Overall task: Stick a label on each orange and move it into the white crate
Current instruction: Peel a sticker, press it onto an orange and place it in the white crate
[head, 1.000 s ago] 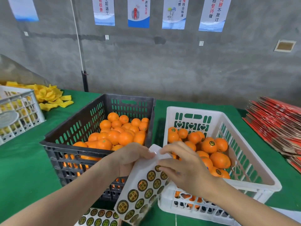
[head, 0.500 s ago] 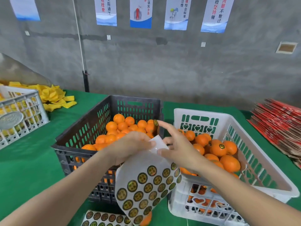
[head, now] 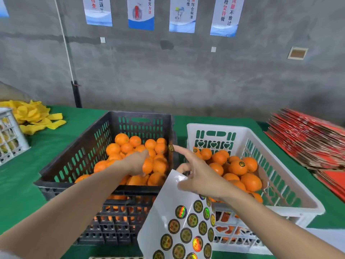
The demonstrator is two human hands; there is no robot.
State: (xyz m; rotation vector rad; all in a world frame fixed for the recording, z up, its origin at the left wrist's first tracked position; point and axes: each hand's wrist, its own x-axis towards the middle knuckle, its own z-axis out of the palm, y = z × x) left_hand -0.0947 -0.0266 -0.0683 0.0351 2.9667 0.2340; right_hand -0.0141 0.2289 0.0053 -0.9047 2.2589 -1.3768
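Green cloth (head: 22,184) covers the table below a grey concrete wall (head: 186,77).

Wall posters, left to right: first poster (head: 98,11) reads 后返工, second poster (head: 141,14) 讲究方法, third poster (head: 182,14) 符合标准, fourth poster (head: 226,15) 不放过; labels (head: 192,220) unreadable.

Bare forearms (head: 74,212); perhaps a pale sleeve (head: 3,256) lower-left.

Both crates stand open on top: the black crate (head: 61,171) and the white crate (head: 220,126) sit side by side, with their tall walls and a narrow gap between them. Oranges (head: 121,139) heap the black one below its rim (the white one keeps room along its right wall). A label sheet (head: 168,212) hangs across both near walls.
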